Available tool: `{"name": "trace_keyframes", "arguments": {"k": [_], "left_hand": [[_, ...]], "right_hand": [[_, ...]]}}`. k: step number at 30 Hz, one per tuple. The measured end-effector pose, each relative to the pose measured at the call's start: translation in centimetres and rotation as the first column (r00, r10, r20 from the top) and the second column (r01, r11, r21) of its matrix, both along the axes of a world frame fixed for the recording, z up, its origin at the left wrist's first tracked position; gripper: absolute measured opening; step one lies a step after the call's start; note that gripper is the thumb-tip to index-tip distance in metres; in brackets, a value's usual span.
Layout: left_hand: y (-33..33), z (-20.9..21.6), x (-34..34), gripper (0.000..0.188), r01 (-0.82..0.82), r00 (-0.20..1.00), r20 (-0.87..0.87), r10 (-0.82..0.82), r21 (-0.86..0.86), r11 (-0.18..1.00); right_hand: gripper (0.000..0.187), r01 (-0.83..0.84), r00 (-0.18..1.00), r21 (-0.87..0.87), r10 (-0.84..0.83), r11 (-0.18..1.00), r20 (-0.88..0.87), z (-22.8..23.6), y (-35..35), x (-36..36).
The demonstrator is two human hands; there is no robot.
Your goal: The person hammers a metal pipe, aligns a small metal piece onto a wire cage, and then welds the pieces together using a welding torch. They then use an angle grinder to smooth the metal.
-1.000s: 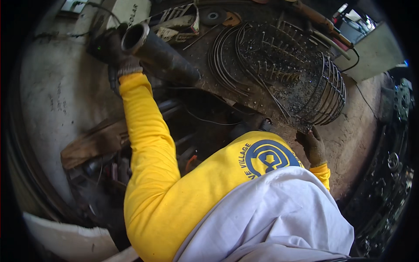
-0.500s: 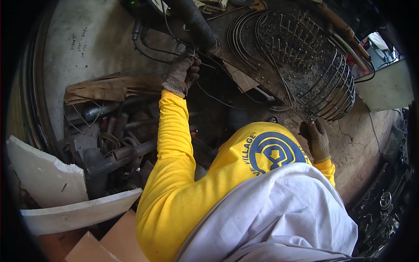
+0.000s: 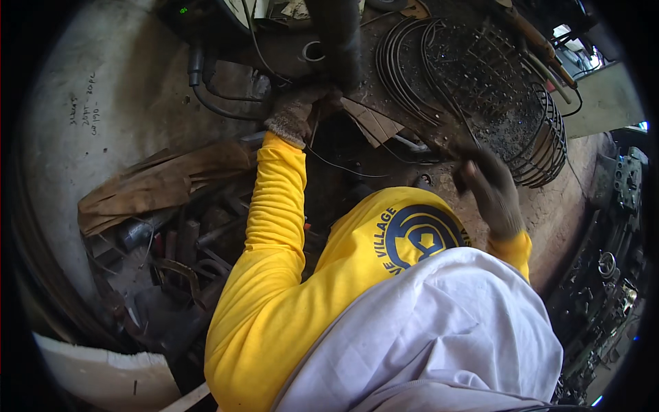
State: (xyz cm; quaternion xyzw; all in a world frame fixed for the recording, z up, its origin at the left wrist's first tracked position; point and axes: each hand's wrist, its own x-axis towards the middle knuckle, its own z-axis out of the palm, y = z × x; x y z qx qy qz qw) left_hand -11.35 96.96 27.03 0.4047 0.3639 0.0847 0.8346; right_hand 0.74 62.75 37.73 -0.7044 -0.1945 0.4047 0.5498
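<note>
My left hand (image 3: pixel 294 115), in a brown knit work glove, is at the bench edge beside a thick dark upright post (image 3: pixel 336 41). Its fingers are curled in, partly lost in shadow; what they hold is hidden. A thin wire (image 3: pixel 343 165) hangs just below it. My right hand (image 3: pixel 493 192), in a similar glove, is raised by the near edge of the dark work surface. Thumb and fingers look apart, though the fingertips are blurred, and I see nothing in it. Nearby lie bundles of curved metal rods (image 3: pixel 398 65) and a grid of short upright pins (image 3: pixel 480 62).
Left of me lie a brown cloth (image 3: pixel 165 182) and piled metal scrap (image 3: pixel 189 268). A broken white board (image 3: pixel 110 371) is at lower left. Black cables (image 3: pixel 223 106) run near the post. Curved bars (image 3: pixel 549 147) project at the right, and dark metal parts (image 3: pixel 604 288) line the far right.
My right hand has moved up and left, onto the front edge of the rod-covered surface. My left hand has turned and sits nearer the post. The whole view has shifted slightly.
</note>
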Motion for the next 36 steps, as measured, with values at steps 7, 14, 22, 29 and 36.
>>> {"name": "trace_keyframes", "arguments": {"k": [7,14,22,29,36], "left_hand": [[0.6,-3.5,-1.4,0.031,0.035,0.896,0.444,-0.006,-0.058,0.998],[1.3,-2.2,-0.2,0.026,0.103,0.937,0.347,-0.028,-0.201,0.974],[1.4,-1.9,0.7,0.02,0.067,0.964,0.267,0.003,-0.25,0.966],[0.9,1.7,-1.4,0.014,0.13,0.985,0.106,-0.133,0.041,0.991],[0.1,1.8,-2.9,0.019,0.183,0.981,0.037,-0.188,0.114,0.977]], "right_hand": [[0.04,-0.231,0.92,-0.193,0.279,0.953,0.275,-5.3,21.6,6.4],[0.039,-0.566,0.63,-0.414,0.698,0.713,0.339,-5.5,21.5,-3.7],[0.038,-0.114,0.38,-0.483,0.488,0.868,0.786,-8.3,28.3,8.7],[0.039,-0.138,0.327,-0.672,0.674,0.727,0.662,-11.6,31.7,12.6],[0.042,-0.335,0.434,-0.141,0.285,0.932,0.855,-11.5,25.4,12.9]]}}
